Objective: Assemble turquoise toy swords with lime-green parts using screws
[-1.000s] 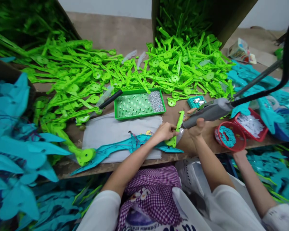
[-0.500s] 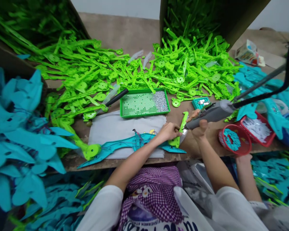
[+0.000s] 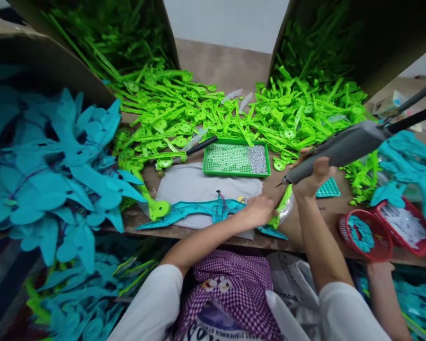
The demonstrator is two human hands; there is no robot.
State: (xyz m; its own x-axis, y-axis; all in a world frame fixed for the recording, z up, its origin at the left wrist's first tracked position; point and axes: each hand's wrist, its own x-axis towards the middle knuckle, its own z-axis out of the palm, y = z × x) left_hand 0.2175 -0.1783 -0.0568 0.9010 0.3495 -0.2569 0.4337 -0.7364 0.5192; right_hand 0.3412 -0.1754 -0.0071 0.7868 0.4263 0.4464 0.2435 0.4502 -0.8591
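Observation:
My left hand (image 3: 260, 210) is closed on a green plastic piece (image 3: 283, 204) that lies over the right end of a long teal plastic part (image 3: 199, 209) on a grey cloth (image 3: 195, 184). My right hand (image 3: 312, 177) grips a grey power screwdriver (image 3: 337, 149) with its tip lifted a little above the green piece. A black cable (image 3: 415, 116) runs from the tool toward the upper right.
A green tray of small screws (image 3: 236, 158) sits behind the cloth. Heaps of green parts (image 3: 184, 104) cover the back of the table, and teal parts (image 3: 57, 161) pile up left. Red baskets (image 3: 367, 234) stand right. Another person's arm (image 3: 385, 293) shows at lower right.
My right hand lifted the screwdriver up and to the right, off the green piece. My left hand stayed on the piece. The view swung left and down.

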